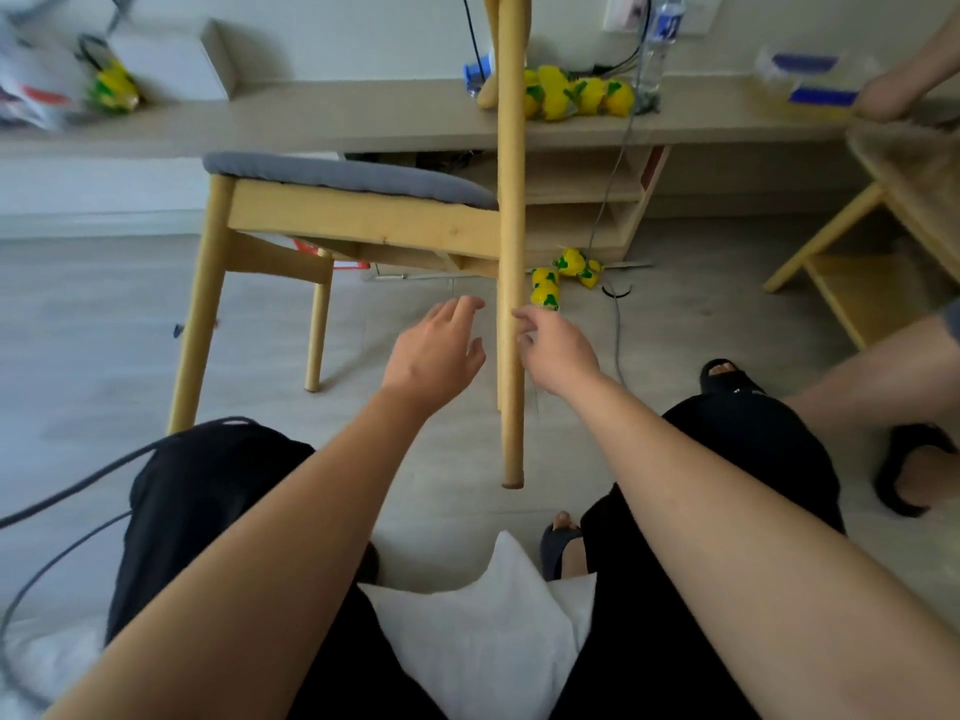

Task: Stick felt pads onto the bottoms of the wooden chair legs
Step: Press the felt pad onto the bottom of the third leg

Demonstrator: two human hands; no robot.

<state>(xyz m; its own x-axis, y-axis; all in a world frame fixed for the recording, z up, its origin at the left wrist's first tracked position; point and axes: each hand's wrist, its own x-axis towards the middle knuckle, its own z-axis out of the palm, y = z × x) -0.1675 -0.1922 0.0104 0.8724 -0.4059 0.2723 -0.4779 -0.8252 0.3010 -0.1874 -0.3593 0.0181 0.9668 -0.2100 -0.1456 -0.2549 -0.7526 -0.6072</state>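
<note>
A wooden chair (pixel 363 215) with a grey seat cushion (pixel 343 174) stands tipped in the middle of the frame. One chair leg (pixel 511 433) runs down the centre of the frame toward the camera, its bottom end hanging free above the floor (pixel 104 330). That end looks a shade darker than the rest of the leg, but it is too small to tell whether a pad sits on it.

The left hand (pixel 436 350) and the right hand (pixel 558 350) flank this leg partway up its length, well above its bottom end. The left grip is open, fingers relaxed and spread, holding nothing, the thumb just beside the leg's left edge. The right grip is also loose and holds nothing. Its fingertips (pixel 522 317) reach the leg's right edge, but whether they touch it I cannot tell.

A white pillow (pixel 493 631) lies on the person's lap at the bottom centre. Along the top runs a long bench (pixel 363 116) with yellow packets (pixel 576 98) and a water bottle (pixel 660 49) on it. At the right edge of the frame is another person's leg in a black sandal (pixel 914 470).
</note>
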